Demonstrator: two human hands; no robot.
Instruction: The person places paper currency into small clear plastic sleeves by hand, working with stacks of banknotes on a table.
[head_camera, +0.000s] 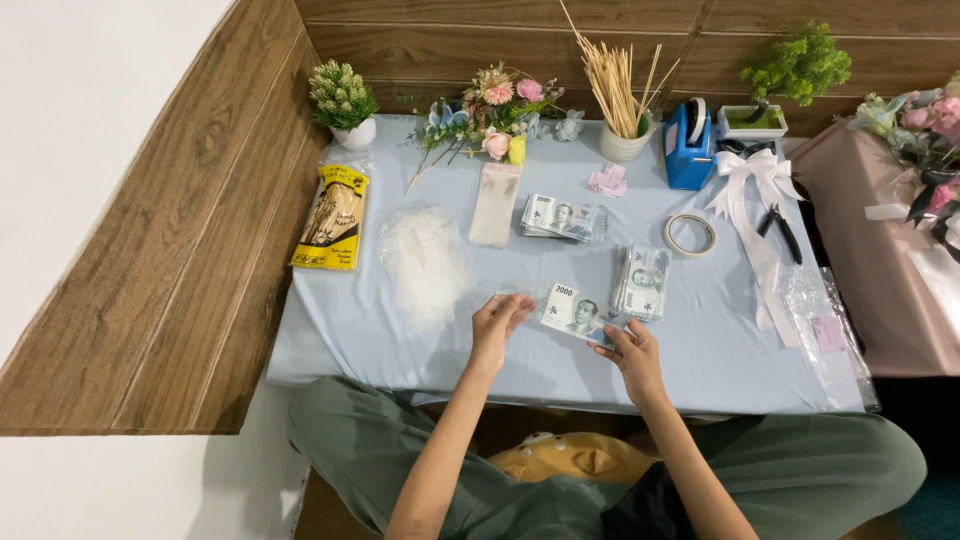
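My right hand (632, 352) pinches the right end of a grey banknote (575, 310) just above the pale blue tablecloth (350, 330). My left hand (497, 322) holds the open end of a thin clear plastic sleeve (520, 300) at the note's left end. A stack of similar banknotes (642, 281) lies right beside my right hand. A second stack (560, 216) lies further back.
A heap of clear sleeves (425, 255), a long clear bag (497, 203) and a yellow packet (333, 218) lie to the left. At the back stand artificial flowers (497, 110), a cup of wooden sticks (622, 95), a blue tape dispenser (689, 145), a tape roll (690, 234), white ribbon (748, 175) and pliers (781, 226).
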